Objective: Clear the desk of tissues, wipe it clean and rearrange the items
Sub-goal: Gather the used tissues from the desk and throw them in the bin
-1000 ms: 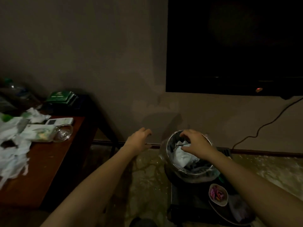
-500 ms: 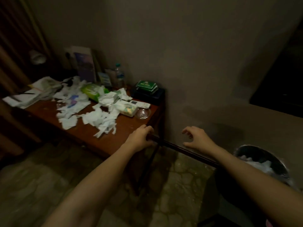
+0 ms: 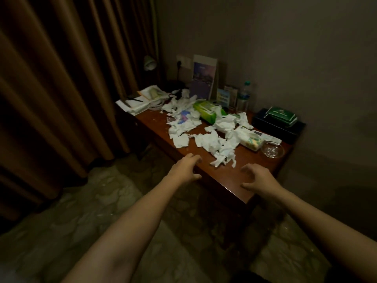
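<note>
At the near edge of the reddish-brown wooden desk [image 3: 234,177], the head view shows both forearms extended from the bottom of the frame. The left hand [image 3: 186,167] sits over the front edge, fingers loosely curled and spread, holding nothing; whether it touches the wood cannot be told. The right hand [image 3: 258,179] hovers over the bare near-right corner, fingers half bent, thumb apart, likewise empty; this posture suggests preparation to gather rather than to press or wipe.

The crumpled white tissues [image 3: 214,144] lie scattered across the middle of the desktop; the nearest scrap lies just beyond the two hands. The pile reaches back to a green plastic wipe packet [image 3: 206,112] and partly covers a pale soft tissue pack with yellow print [image 3: 252,140]; a clear round glass dish [image 3: 273,150] stands just beside that pack, near the right edge. Along the wall stand a tall upright printed brochure [image 3: 203,78], a clear plastic water bottle [image 3: 243,97] and a dark flat box topped with green booklets [image 3: 282,115]; a loose stack of white papers [image 3: 142,99] occupies the far-left corner.

Judgement: clearing is far from complete; wiping and rearranging cannot start until the tissues are removed. Two empty, spread hands allow a two-handed scoop of the nearest clump; torn pieces are likely to shed scraps, and the glass dish sits close enough to be knocked.
</note>
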Motion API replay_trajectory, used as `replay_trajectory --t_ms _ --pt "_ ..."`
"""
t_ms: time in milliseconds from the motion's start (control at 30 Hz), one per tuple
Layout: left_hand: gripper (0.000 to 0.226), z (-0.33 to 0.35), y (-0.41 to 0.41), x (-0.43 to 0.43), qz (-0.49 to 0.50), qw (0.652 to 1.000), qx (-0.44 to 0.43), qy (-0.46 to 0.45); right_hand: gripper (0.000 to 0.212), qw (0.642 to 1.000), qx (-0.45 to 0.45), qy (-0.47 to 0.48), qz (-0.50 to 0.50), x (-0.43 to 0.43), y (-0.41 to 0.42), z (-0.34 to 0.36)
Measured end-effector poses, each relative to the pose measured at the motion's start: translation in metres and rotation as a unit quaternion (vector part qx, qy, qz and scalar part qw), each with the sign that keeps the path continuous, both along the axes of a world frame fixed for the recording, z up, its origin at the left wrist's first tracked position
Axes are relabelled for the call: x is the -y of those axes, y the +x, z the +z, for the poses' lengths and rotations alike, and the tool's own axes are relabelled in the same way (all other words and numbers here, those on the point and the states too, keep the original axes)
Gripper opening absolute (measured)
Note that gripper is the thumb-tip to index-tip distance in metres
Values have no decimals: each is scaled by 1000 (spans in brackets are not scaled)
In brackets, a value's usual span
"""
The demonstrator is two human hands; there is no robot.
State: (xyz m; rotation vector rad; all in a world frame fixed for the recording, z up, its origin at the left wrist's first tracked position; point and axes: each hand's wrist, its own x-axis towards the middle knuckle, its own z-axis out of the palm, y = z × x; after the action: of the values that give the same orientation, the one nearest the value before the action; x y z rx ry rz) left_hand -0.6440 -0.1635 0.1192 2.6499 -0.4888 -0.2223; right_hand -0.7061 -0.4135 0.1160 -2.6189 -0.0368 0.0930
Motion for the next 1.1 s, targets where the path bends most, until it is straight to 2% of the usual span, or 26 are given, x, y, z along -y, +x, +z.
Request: replay_trajectory --t_ms 233,433,600,833,1000,1100 --pt "56 -14 47 -42 37 999 -9 -15 40 1000 4 1 13 -39 69 -13" --pt "58 -22 126 -69 50 998 -22 0 41 999 -5 25 44 -83 169 -34" --pt "56 -23 193 -89 39 998 -38 17 42 999 -19 29 31 -106 231 -42" --pt "71 -46 283 -93 -9 997 -56 51 42 997 -39 56 -37 -113 281 -52" --pt "76 -85 337 -88 -93 992 -59 55 42 989 -62 56 -120 -116 302 -76" --pt "92 -106 365 -85 -148 983 -52 95 45 978 -78 59 -184 -122 315 -87"
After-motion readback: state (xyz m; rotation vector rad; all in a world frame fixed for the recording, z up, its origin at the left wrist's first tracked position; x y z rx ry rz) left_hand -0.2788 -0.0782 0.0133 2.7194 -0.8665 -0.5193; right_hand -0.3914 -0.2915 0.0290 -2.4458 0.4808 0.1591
